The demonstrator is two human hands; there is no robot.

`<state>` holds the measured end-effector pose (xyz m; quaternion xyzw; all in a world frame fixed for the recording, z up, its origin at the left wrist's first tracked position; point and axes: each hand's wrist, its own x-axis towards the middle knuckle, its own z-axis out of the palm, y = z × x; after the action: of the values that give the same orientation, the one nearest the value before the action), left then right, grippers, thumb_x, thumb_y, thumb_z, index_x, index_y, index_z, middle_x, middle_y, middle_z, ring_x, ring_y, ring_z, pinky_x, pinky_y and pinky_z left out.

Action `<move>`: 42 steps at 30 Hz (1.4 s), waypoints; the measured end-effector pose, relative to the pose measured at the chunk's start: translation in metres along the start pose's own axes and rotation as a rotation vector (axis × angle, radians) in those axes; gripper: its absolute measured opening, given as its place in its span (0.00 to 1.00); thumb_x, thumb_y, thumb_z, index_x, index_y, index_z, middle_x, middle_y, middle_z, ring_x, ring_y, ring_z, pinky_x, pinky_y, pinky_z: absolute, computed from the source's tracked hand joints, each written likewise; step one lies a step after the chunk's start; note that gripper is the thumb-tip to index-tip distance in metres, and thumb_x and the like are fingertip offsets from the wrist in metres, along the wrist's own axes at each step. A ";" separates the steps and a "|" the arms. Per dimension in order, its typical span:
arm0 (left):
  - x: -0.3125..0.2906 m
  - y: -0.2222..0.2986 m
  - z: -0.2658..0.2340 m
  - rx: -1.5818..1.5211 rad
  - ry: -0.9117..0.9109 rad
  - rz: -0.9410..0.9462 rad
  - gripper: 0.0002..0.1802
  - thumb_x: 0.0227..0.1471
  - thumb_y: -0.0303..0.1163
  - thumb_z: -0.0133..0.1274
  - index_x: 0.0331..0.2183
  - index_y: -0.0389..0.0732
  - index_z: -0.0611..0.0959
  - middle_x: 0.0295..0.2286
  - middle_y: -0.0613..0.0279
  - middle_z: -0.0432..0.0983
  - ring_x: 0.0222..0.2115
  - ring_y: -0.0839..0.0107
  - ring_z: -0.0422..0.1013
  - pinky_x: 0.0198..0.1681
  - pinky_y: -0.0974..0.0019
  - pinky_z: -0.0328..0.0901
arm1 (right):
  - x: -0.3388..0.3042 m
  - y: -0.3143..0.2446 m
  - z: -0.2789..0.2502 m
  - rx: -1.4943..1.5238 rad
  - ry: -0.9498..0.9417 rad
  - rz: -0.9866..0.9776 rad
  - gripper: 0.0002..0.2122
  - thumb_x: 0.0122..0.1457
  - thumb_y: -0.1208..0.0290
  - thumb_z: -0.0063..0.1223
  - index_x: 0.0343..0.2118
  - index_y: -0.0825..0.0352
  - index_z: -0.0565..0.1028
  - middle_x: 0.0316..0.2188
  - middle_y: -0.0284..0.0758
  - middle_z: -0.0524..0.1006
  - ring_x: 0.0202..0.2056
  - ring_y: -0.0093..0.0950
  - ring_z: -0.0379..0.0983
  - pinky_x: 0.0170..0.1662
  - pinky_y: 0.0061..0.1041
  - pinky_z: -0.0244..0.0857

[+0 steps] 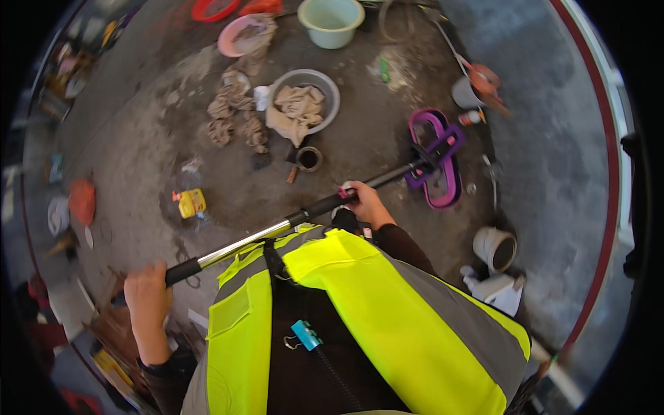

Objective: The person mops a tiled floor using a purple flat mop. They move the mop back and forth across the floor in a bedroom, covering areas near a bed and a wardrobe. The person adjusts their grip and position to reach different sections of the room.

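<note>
Mop (434,158): long-handled, purple flat head resting on the concrete floor (553,159) ahead and to the right, black-and-chrome shaft running back diagonally across the body toward the lower left; held at a slant, seemingly so the head lies flat while standing upright.

Right hand (365,202): gripping the black section of the shaft partway down, fingers wrapped closed around it, steering the head end.

Left hand (146,294): clamping the upper end of the shaft by the hip, fingers curled shut around it, acting as the pivot.

High-visibility vest (360,304): yellow with grey bands, filling the lower middle of the view, a blue clip (305,335) hanging at the chest.

Grey basin (304,100): sitting on the floor beyond the shaft, holding crumpled beige cloths; more rags (235,114) lying loose to its left (probably set apart from those in the basin).

Small round tin (308,158): standing just in front of the basin.

Yellow packet (191,203): lying on the floor left of the shaft.

Pale green bucket (330,21) and pink bowl (238,34): standing farther off at the top.

White pot (494,247): tipping on its side to the right, near the wall edge, well clear of the mop head.
</note>
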<state>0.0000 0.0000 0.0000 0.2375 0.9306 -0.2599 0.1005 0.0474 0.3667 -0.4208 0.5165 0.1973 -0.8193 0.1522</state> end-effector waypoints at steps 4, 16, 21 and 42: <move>0.020 0.009 -0.020 -0.036 0.060 -0.087 0.10 0.28 0.26 0.55 0.19 0.43 0.71 0.17 0.58 0.68 0.20 0.57 0.67 0.24 0.60 0.60 | 0.000 -0.024 -0.016 0.276 0.030 -0.074 0.05 0.51 0.74 0.50 0.29 0.69 0.68 0.27 0.37 0.70 0.31 0.34 0.69 0.40 0.37 0.68; 0.035 -0.023 0.000 -0.067 0.372 -0.103 0.05 0.31 0.28 0.49 0.16 0.45 0.69 0.13 0.67 0.61 0.16 0.71 0.64 0.21 0.67 0.55 | 0.013 -0.052 -0.031 -1.089 -0.312 -0.522 0.11 0.40 0.80 0.53 0.28 0.69 0.66 0.26 0.34 0.71 0.28 0.27 0.69 0.36 0.26 0.66; 0.003 -0.074 0.052 -0.079 0.536 -0.132 0.05 0.29 0.29 0.49 0.17 0.45 0.69 0.13 0.69 0.60 0.17 0.73 0.62 0.22 0.69 0.55 | -0.012 -0.022 0.001 -1.453 -0.175 -0.743 0.27 0.23 0.81 0.64 0.34 0.73 0.67 0.31 0.37 0.72 0.34 0.28 0.71 0.41 0.25 0.65; 0.086 -0.285 0.200 -0.194 0.727 -0.101 0.05 0.30 0.30 0.50 0.13 0.47 0.70 0.13 0.68 0.65 0.18 0.71 0.65 0.24 0.68 0.56 | 0.076 0.019 0.120 -0.657 0.041 -0.614 0.06 0.46 0.75 0.44 0.20 0.71 0.71 0.20 0.38 0.72 0.23 0.34 0.70 0.30 0.30 0.67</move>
<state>-0.2026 -0.2869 -0.0710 0.2572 0.9364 -0.0741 -0.2271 -0.0703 0.2890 -0.4461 0.3743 0.5941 -0.7100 0.0538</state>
